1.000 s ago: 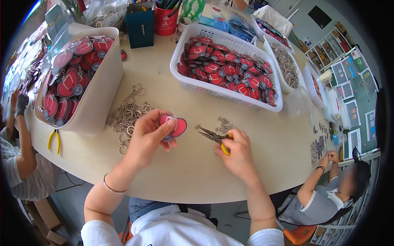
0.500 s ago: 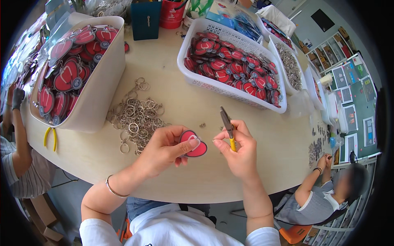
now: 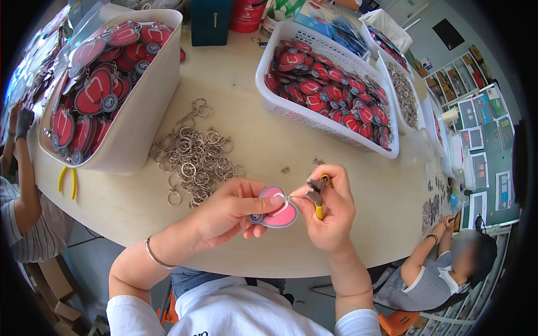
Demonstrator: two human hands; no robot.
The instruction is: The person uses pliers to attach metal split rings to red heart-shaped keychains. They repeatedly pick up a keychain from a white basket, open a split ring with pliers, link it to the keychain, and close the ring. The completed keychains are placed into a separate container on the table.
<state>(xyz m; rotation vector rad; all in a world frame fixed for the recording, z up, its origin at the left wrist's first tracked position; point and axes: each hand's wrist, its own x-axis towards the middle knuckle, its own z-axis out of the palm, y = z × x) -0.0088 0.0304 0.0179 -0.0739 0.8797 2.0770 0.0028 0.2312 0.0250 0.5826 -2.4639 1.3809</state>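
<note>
My left hand (image 3: pixel 227 210) pinches a flat red charm (image 3: pixel 284 216) with a grey rim between thumb and fingers. A small round dark tag (image 3: pixel 255 218) hangs at the charm's left edge. My right hand (image 3: pixel 334 218) is wrapped round a pair of pliers (image 3: pixel 315 196) with yellow grips and dark jaws. Its thumb and forefinger meet at the charm's upper right edge, on a tiny metal piece too small to make out. To the left of my hands lies a heap of metal split rings (image 3: pixel 193 159). Small metal bits (image 3: pixel 285 169) lie beyond the charm.
A tall white bin (image 3: pixel 147 112) full of red charms stands at the left, yellow-handled pliers (image 3: pixel 68 182) beside it. A white basket (image 3: pixel 336 130) of charms is at the back right, next to a tray of metal parts (image 3: pixel 402 92). Co-workers sit at both sides.
My right hand has come left to the charm, and the pliers have tipped from upright into the palm. The charm has turned, its round tag now showing. The view has shifted slightly.
</note>
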